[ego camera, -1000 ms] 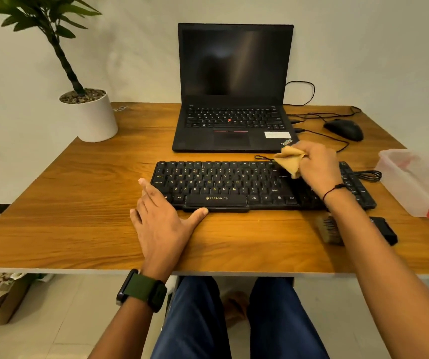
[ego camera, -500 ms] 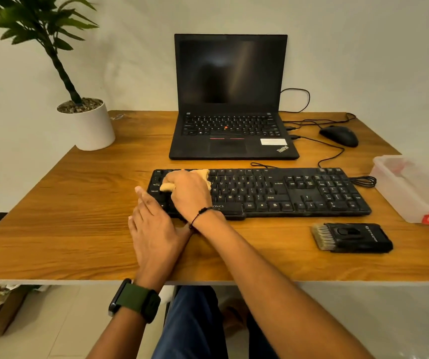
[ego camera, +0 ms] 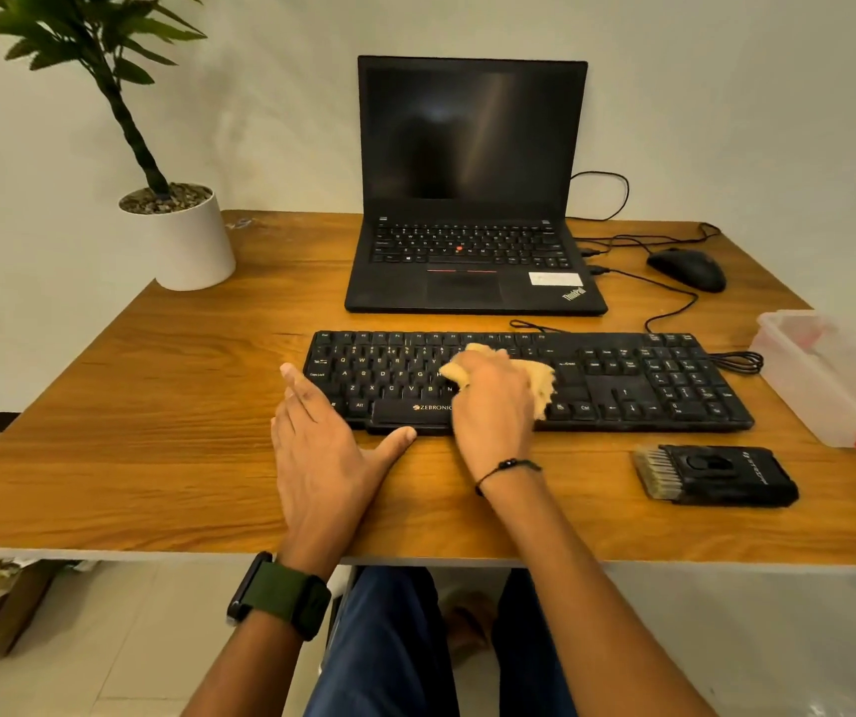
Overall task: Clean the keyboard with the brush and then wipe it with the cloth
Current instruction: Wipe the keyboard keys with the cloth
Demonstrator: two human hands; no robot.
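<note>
A black keyboard (ego camera: 632, 380) lies across the middle of the wooden desk. My right hand (ego camera: 490, 406) grips a crumpled tan cloth (ego camera: 539, 380) and presses it onto the keys near the keyboard's middle. My left hand (ego camera: 322, 447) lies flat on the desk with straight fingers, its fingertips and thumb against the keyboard's front left edge. A black brush (ego camera: 715, 473) with pale bristles lies on the desk in front of the keyboard's right end, untouched.
An open black laptop (ego camera: 472, 199) stands behind the keyboard. A black mouse (ego camera: 687, 269) and cables lie at the back right. A clear plastic box (ego camera: 834, 375) sits at the right edge. A potted plant (ego camera: 182, 235) stands at the back left.
My right hand swept the cloth from the keyboard's right part to its left end, and has now come back to the middle. My left hand has stayed in place.
</note>
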